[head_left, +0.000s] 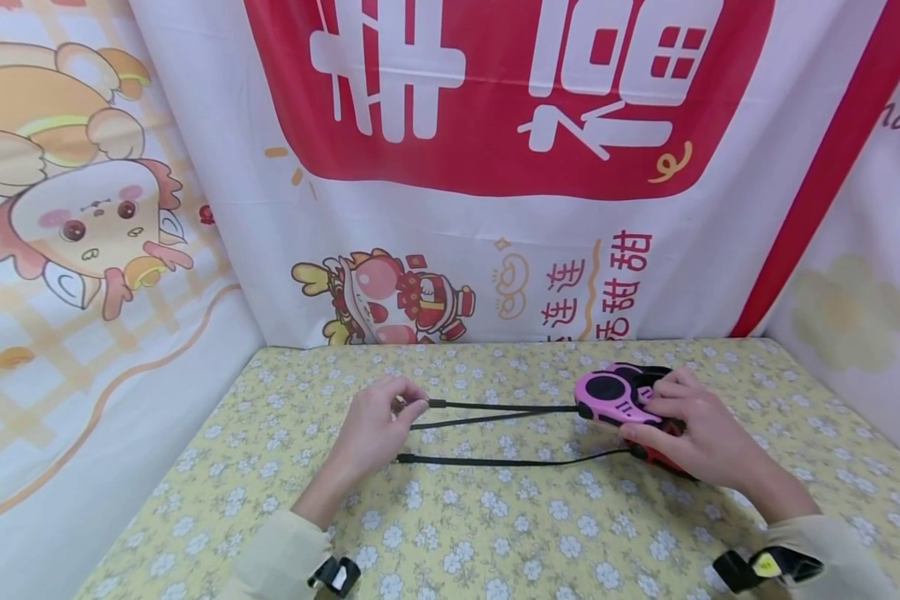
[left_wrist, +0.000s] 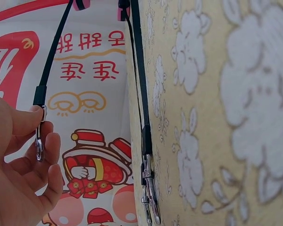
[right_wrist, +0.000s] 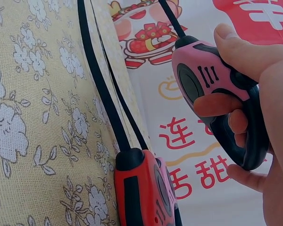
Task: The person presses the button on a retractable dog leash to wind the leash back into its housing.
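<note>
My right hand (head_left: 693,429) grips a pink and black retractable dog leash (right_wrist: 191,63), its fingers through the black handle loop. From that leash a black strap (head_left: 510,407) runs left, stretched nearly straight above the table. At its far end my left hand (head_left: 375,421) pinches the metal clip (left_wrist: 39,141) between thumb and fingers. Below, a red retractable leash (right_wrist: 148,193) lies on the table, beside another pink one (right_wrist: 166,176) partly hidden behind it. Their straps also extend left, and their metal clips (left_wrist: 149,176) lie close together on the cloth.
A yellow flowered cloth (head_left: 480,533) covers the table. Behind it hangs a white and red printed backdrop (head_left: 465,217). Printed curtains (head_left: 187,208) close off the left side, and a pale one (head_left: 870,217) hangs at the right.
</note>
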`<action>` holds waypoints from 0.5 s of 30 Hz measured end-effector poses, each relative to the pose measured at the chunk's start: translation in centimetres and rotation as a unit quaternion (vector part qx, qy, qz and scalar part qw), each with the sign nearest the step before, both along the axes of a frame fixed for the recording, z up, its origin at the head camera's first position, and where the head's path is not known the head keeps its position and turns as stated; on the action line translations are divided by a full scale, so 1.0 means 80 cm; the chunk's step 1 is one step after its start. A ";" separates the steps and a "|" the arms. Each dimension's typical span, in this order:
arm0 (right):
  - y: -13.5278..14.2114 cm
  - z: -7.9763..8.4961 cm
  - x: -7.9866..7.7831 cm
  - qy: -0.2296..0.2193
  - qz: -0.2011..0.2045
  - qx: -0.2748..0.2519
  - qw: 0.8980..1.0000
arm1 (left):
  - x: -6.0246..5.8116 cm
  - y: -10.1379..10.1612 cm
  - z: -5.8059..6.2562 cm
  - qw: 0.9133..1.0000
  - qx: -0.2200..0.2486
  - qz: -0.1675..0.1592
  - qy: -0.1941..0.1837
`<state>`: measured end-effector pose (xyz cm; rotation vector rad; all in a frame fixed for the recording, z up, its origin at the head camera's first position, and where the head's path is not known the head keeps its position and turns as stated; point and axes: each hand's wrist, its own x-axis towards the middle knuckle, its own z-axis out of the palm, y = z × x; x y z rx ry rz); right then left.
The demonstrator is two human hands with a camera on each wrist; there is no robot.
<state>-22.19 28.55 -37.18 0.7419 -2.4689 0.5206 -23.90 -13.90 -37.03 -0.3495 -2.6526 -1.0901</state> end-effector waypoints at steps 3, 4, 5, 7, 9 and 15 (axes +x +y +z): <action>0.000 0.000 0.000 -0.001 0.002 -0.001 1.000 | 0.001 0.000 0.000 1.000 -0.001 -0.003 0.003; 0.000 0.000 0.001 -0.001 0.003 -0.001 1.000 | 0.001 0.000 0.000 1.000 -0.001 -0.003 0.005; 0.000 0.000 0.001 -0.001 0.003 -0.001 1.000 | 0.001 -0.001 0.000 1.000 -0.002 -0.004 0.006; 0.000 0.000 0.001 -0.001 0.006 -0.001 1.000 | 0.001 -0.001 0.000 1.000 -0.001 -0.005 0.006; 0.000 0.000 0.001 0.000 0.009 0.000 1.000 | 0.002 0.000 0.000 1.000 0.000 -0.008 0.005; -0.002 0.001 0.001 0.002 0.011 0.008 1.000 | 0.001 0.000 -0.002 1.000 -0.002 -0.017 0.011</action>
